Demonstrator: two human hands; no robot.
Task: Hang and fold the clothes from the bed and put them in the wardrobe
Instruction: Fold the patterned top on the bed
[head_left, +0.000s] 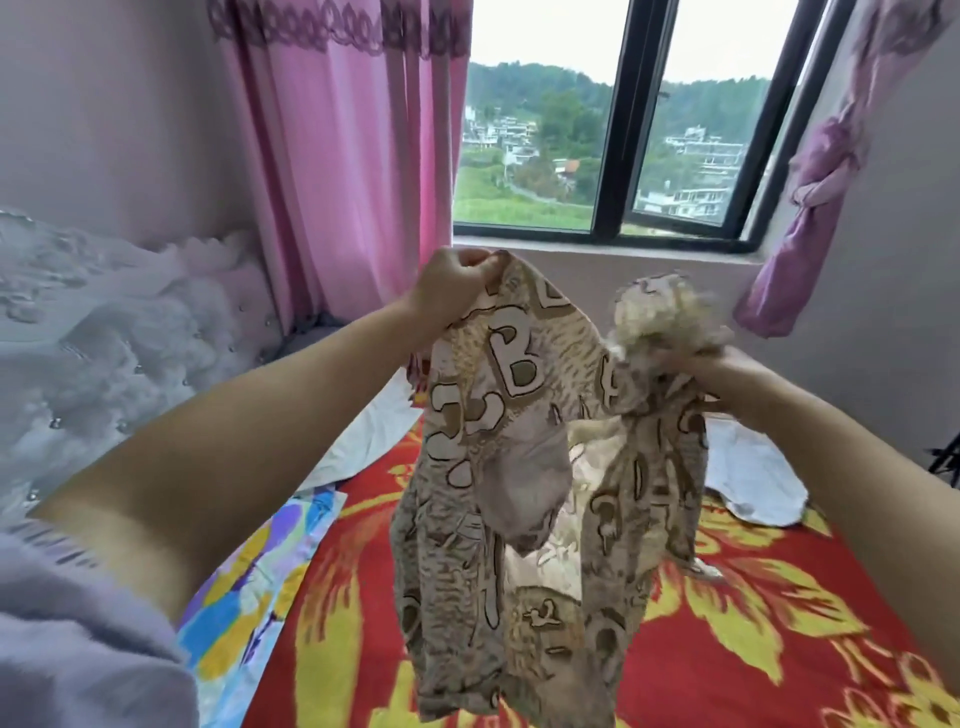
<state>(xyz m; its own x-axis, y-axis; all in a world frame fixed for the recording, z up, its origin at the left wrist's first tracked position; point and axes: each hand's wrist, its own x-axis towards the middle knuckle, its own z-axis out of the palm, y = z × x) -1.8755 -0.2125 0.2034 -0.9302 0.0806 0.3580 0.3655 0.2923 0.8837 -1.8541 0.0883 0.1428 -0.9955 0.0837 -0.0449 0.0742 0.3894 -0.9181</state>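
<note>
A beige patterned garment (519, 467) with large printed letters hangs in the air over the bed. My left hand (452, 288) pinches one top corner of it, raised at centre. My right hand (727, 382) grips the other top part, bunched and blurred above my fingers. The garment's lower end droops down to the red and yellow flowered blanket (753, 597). A white garment (748, 483) lies on the bed at the right, and another white cloth (363, 436) lies at the left behind my forearm.
A colourful patterned sheet (249, 587) lies along the bed's left side. A white tufted headboard (119, 332) stands at the left. Pink curtains (337, 171) flank a window (613, 156) ahead; a knotted purple curtain (810, 223) hangs at right.
</note>
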